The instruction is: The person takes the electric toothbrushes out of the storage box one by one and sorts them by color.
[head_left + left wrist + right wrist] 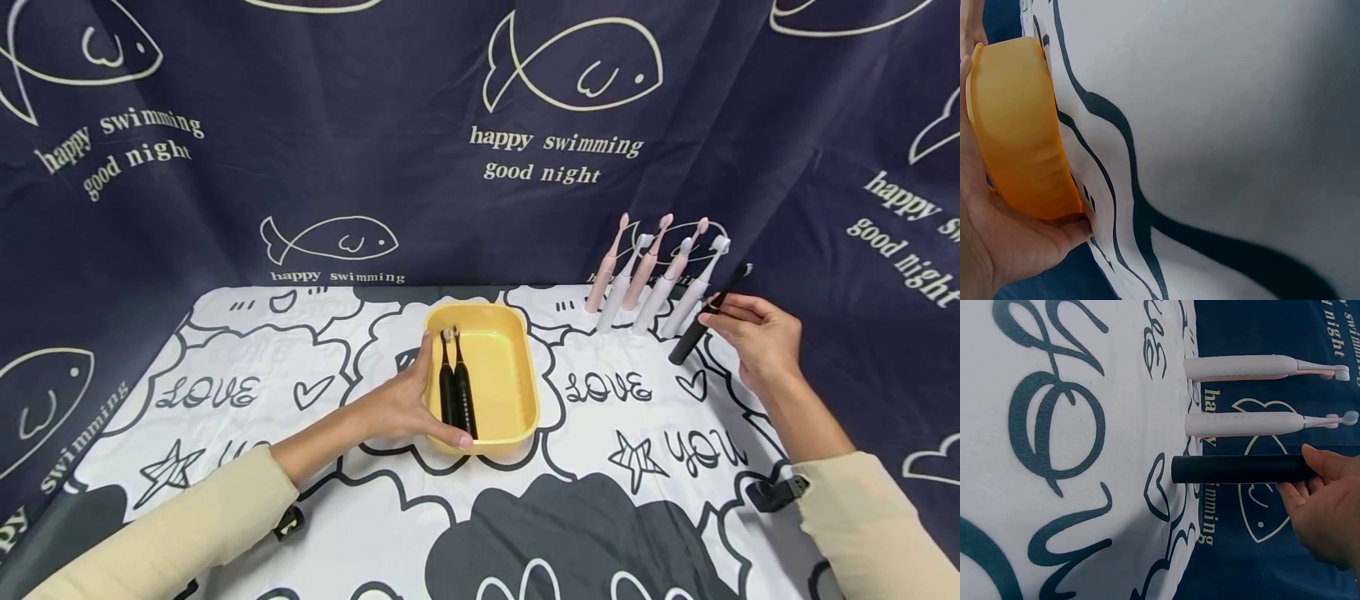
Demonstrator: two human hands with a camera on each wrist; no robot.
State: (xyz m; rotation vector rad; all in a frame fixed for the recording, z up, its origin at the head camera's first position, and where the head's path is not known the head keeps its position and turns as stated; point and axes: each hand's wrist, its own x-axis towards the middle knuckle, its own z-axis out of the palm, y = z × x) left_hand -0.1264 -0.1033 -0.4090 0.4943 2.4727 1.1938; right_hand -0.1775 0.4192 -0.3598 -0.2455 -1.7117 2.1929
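Observation:
In the head view my right hand (757,333) pinches a black electric toothbrush (692,340) near its neck. The toothbrush leans with its brush head up and right, and its base is close over the tablecloth; in the right wrist view its handle (1241,469) runs out from my thumb and fingers. My left hand (408,404) holds the near left corner of a yellow tray (506,383), thumb on the near rim and fingers along the left side. Two black electric toothbrushes (454,387) lie side by side in the tray's left part, brush heads away from me.
Just left of the held toothbrush stand three white electric toothbrushes (655,300) upright, with three pink ones (602,283) behind them. A white cloth with black drawings (300,475) covers the table. Dark blue fish-print fabric (420,142) hangs behind and at both sides.

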